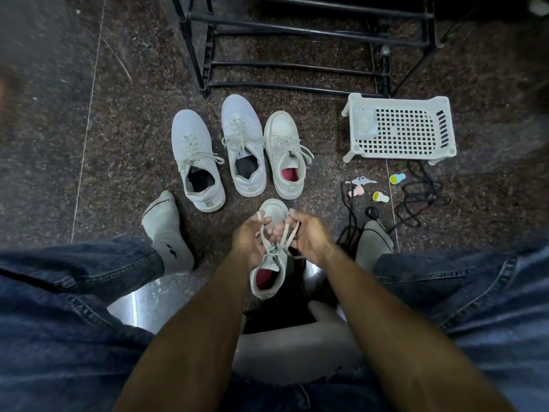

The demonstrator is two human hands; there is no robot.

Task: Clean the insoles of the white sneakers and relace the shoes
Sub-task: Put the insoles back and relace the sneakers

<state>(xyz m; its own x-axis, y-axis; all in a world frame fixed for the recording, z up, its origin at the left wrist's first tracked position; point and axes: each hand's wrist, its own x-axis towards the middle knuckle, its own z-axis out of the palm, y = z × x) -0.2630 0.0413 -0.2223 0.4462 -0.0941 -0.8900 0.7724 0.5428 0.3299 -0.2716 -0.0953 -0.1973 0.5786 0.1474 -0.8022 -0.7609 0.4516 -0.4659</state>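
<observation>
Partly hidden under both hands, the sneaker [269, 263] on the floor [118, 114] shows only its toe beyond the fingers and its red-lined heel opening nearer the person; the eyelets cannot be made out. The left hand [249, 242] has its fingers curled round one strand of the lace [277, 237], looped up over its fingertips. The right hand [307, 236] pinches the other strand, and the two strands cross between the hands just above the tongue. How the lace ends lie is too blurred to tell.

Beyond the hands stand three more sneakers, toes pointing away: the mate [284, 153] with a red lining straight ahead, and two shoes [219, 150] with dark insides to its left. To the right of the right hand lie a tangled black cord [416, 197], small coloured caps [381, 197] and a white basket [401, 129]. A black rack [297, 46] beyond is cut off by the top edge. Socked feet sit either side of the hands.
</observation>
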